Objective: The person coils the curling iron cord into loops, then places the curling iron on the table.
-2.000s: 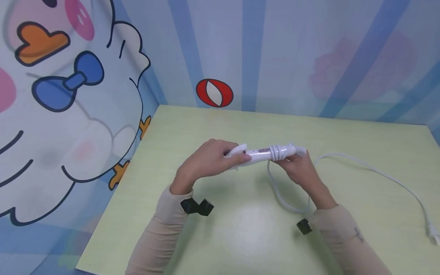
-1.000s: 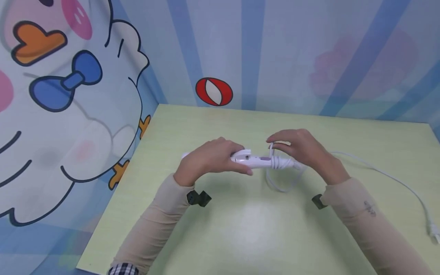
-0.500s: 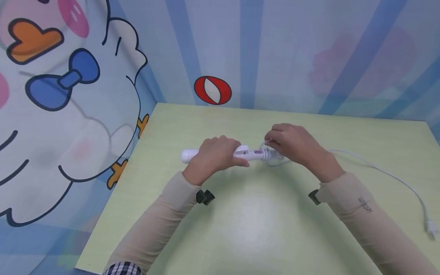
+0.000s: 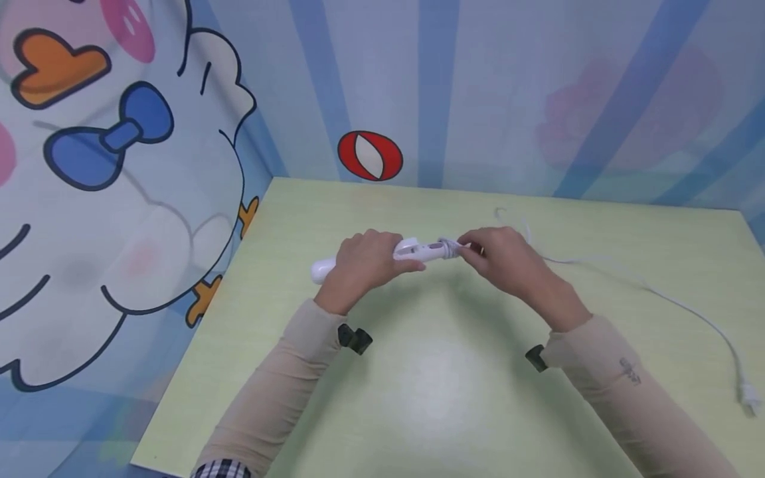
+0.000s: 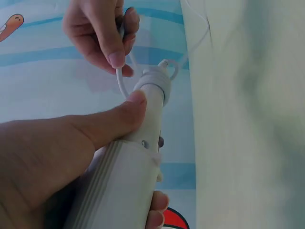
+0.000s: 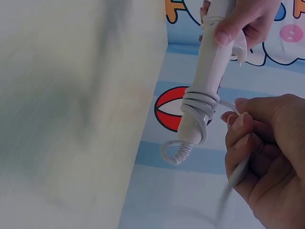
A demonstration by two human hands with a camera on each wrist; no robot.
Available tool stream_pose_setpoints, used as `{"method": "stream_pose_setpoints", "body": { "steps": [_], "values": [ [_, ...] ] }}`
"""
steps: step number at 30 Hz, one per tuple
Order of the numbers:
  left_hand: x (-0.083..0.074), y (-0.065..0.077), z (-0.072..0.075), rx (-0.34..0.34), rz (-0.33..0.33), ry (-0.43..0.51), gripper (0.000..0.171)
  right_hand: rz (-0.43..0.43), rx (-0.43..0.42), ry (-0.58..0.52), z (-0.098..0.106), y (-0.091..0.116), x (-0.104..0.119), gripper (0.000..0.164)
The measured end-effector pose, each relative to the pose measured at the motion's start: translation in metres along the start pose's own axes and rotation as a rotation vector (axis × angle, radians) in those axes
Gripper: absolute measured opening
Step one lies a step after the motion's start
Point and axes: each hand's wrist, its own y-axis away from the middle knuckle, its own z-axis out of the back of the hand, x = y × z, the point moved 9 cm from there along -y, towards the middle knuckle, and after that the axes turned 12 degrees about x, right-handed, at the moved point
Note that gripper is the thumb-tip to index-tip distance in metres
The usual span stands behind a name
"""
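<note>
A white curling iron (image 4: 427, 252) is held above the table in my left hand (image 4: 367, 265), thumb along the near side of the handle. Its rounded barrel end (image 4: 323, 269) sticks out to the left. Several turns of the white power cord (image 6: 198, 104) wrap the handle's far end, where a ribbed cord sleeve (image 6: 182, 153) bends out. My right hand (image 4: 508, 262) pinches the cord between thumb and fingertips, just beside the wraps. More cord passes through its curled fingers and trails down, blurred, in the right wrist view.
The loose cord (image 4: 570, 260) runs right across the pale green table (image 4: 442, 372) to a plug (image 4: 750, 398) near the right side. A printed cartoon wall (image 4: 490, 99) stands behind the table and at its left. Small black cameras sit on both wrists.
My right hand left the handle's end, took the cord and pulled it round the handle. The loose loop below the handle is gone. Cord now swings up behind the hand. The curling iron shifted slightly away.
</note>
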Motion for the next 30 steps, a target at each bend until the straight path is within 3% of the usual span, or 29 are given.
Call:
{"method": "stream_pose_setpoints", "body": {
  "steps": [6, 11, 15, 19, 26, 30],
  "values": [
    [0.015, -0.006, 0.000, -0.039, 0.026, 0.075, 0.047, 0.033, -0.014, -0.016, -0.011, 0.009, -0.002, 0.031],
    [0.011, -0.006, 0.005, -0.072, 0.014, 0.104, 0.049, 0.046, -0.080, -0.069, -0.014, 0.014, 0.000, 0.030],
    [0.010, -0.004, 0.010, -0.092, -0.015, 0.188, 0.048, 0.061, -0.134, -0.160, -0.018, 0.016, -0.002, 0.030],
    [0.011, -0.001, 0.014, -0.076, -0.054, 0.285, 0.045, 0.060, -0.153, -0.282, -0.027, 0.017, -0.012, 0.029],
    [0.001, 0.006, 0.019, -0.014, -0.144, 0.368, 0.048, 0.043, -0.141, -0.483, -0.037, 0.014, -0.026, 0.025],
    [-0.004, 0.012, 0.021, 0.015, -0.181, 0.408, 0.044, 0.074, -0.175, -0.458, -0.032, 0.014, -0.026, 0.025]
  ]
}}
